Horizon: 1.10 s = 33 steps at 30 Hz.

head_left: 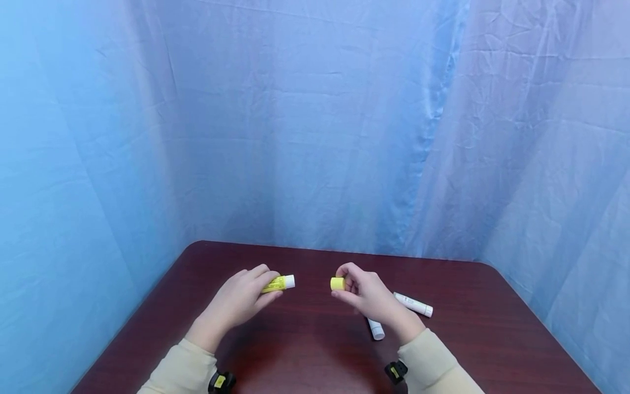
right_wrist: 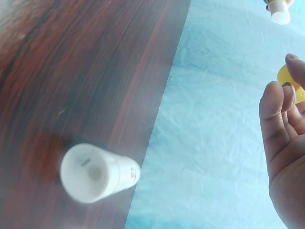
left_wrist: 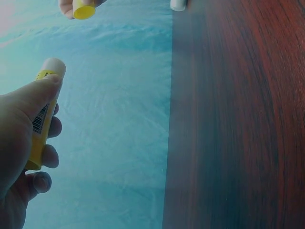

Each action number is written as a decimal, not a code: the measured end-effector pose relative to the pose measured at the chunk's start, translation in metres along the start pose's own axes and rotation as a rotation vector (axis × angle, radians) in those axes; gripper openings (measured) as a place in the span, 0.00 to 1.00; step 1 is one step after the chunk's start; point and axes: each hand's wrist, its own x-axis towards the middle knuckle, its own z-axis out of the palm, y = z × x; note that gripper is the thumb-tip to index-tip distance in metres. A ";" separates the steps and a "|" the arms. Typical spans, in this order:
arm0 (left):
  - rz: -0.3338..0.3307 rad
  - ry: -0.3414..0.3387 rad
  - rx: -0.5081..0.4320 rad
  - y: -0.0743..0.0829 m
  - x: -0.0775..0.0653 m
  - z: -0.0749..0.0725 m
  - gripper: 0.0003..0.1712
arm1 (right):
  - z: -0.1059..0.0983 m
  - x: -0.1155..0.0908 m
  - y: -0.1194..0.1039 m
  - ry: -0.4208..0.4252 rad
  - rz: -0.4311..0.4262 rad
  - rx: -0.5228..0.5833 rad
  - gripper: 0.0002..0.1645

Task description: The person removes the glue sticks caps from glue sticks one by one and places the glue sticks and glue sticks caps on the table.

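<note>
Clasping yellow tube (head_left: pixel 275 283): left grip (head_left: pixel 241 297), white end (head_left: pixel 290 281) protruding; right grip (head_left: pixel 366 296) pinches yellow cap (head_left: pixel 337 283), apart from tube.

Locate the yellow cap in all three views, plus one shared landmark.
Head: yellow cap right of centre, lower half, in the right hand.
Left wrist: yellow cap at the top edge, left of centre.
Right wrist: yellow cap near the right edge, upper half, partly hidden by fingers.
Landmark: white-tipped yellow tube, in the left hand, in all three.
</note>
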 end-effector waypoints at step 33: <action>-0.233 -0.103 -0.049 -0.017 -0.008 0.005 0.17 | 0.029 0.026 -0.001 -0.061 0.089 0.042 0.16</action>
